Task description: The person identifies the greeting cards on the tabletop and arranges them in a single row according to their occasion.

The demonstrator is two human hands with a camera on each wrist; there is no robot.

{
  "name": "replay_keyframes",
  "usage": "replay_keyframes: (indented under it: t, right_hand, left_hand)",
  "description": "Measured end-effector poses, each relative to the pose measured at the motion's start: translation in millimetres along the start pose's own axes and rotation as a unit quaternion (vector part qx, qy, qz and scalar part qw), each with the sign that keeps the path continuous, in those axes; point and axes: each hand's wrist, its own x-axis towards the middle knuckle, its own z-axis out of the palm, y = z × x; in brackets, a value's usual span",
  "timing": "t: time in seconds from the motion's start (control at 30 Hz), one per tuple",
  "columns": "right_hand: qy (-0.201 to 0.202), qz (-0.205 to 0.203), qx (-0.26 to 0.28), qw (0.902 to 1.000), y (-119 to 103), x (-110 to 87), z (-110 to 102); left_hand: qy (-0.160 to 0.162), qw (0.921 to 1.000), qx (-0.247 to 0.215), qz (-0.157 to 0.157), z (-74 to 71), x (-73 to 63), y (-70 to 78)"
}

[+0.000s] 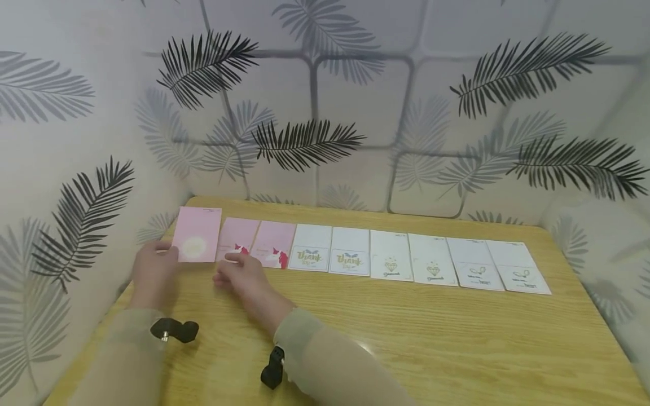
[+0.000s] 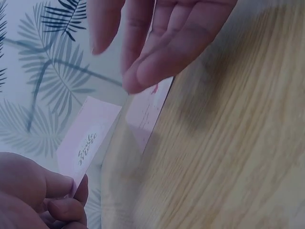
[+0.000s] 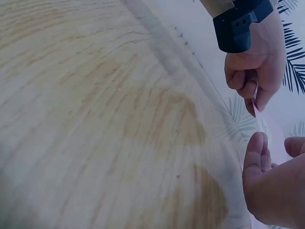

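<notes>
My left hand (image 1: pixel 154 270) pinches a pink card (image 1: pixel 197 234) by its lower left corner, between thumb and fingers. In the left wrist view, that card (image 2: pixel 86 129) is tilted up off the table and has lettering in a pale round patch. My right hand (image 1: pixel 246 282) holds nothing; its fingers are loosely bent, just in front of two pink cards with red figures (image 1: pixel 274 243). From the right wrist, the left hand (image 3: pixel 257 71) appears beyond the right hand (image 3: pixel 276 186), with the card's thin edge between them.
Along the wooden table (image 1: pixel 406 338) a row of cards runs rightward: white "thank you" cards (image 1: pixel 310 239), white diamond cards (image 1: pixel 390 248) and white heart-lettered cards (image 1: pixel 474 256), two of each. A leaf-patterned wall covering (image 1: pixel 355 101) rises behind and beside the table.
</notes>
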Motion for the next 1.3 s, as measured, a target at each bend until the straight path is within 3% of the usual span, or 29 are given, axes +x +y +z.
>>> replay_keyframes:
  t: [0.23,0.6,0.8,1.07,1.3]
  right_hand:
    - [0.049,-0.003,-0.087,0.995,-12.9,5.6,9.8]
    - [0.09,0.001,-0.099,0.9909,-17.3,14.4,12.6]
    - [0.084,0.01,-0.111,0.9901,-17.6,18.7,13.3]
    - [0.087,0.013,-0.105,0.9905,-20.9,23.8,17.0]
    - [0.03,0.012,-0.104,0.994,-14.6,24.5,19.0]
  left_hand:
    - [-0.004,0.9999,-0.013,0.005,8.6,-2.8,13.1]
    - [-0.016,0.9992,-0.032,0.015,10.3,-12.2,22.2]
    - [-0.02,0.9988,-0.044,0.009,12.0,-13.8,26.1]
    - [-0.054,0.9951,-0.083,0.006,11.0,-20.8,19.5]
    - [-0.039,0.9977,-0.053,-0.013,6.5,-17.8,11.4]
